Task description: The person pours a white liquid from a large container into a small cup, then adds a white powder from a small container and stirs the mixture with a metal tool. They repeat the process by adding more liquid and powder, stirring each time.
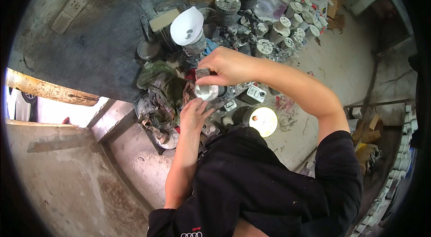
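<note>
Pinches grey scraper (203, 74) in right hand (221, 67) at mouth of white cup (214, 96); holds left hand (193, 117) half-spread just below; cannot confirm grip. Treat cup as likely light, semi-rigid; grasp under rim.

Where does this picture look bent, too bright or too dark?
In the head view, straight edges bow and the corners go black; in that same view, the opening at left burns out to white, the wall above it lies in shadow, and the cup is pale and too small for fine detail.
</note>
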The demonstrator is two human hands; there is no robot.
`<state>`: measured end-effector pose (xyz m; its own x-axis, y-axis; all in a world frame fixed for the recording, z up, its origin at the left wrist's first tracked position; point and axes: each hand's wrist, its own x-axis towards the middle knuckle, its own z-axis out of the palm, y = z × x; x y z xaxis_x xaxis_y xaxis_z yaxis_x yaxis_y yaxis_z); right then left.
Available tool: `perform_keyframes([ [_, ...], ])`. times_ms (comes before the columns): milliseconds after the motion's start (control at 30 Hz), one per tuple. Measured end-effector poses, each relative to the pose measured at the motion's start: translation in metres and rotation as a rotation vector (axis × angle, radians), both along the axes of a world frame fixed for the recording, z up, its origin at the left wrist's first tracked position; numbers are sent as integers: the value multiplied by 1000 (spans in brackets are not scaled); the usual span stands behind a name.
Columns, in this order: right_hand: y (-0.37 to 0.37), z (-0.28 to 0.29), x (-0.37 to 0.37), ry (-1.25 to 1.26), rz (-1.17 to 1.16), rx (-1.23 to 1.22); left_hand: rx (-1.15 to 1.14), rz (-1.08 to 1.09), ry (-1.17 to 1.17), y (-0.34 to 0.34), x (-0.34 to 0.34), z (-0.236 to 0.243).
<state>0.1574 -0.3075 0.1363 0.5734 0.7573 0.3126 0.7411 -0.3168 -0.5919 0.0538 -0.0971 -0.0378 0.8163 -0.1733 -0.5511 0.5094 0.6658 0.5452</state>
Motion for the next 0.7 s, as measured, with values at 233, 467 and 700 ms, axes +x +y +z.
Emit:
perform_keyframes([
  [233,-4,-9,-1,-92,-13,-62,-31,39,-5,4,1,-11],
  [467,0,-9,2,-92,-33,27,22,-22,-32,7,0,-18],
  [700,1,-7,-4,-87,-24,-20,25,-17,-79,6,5,-11],
])
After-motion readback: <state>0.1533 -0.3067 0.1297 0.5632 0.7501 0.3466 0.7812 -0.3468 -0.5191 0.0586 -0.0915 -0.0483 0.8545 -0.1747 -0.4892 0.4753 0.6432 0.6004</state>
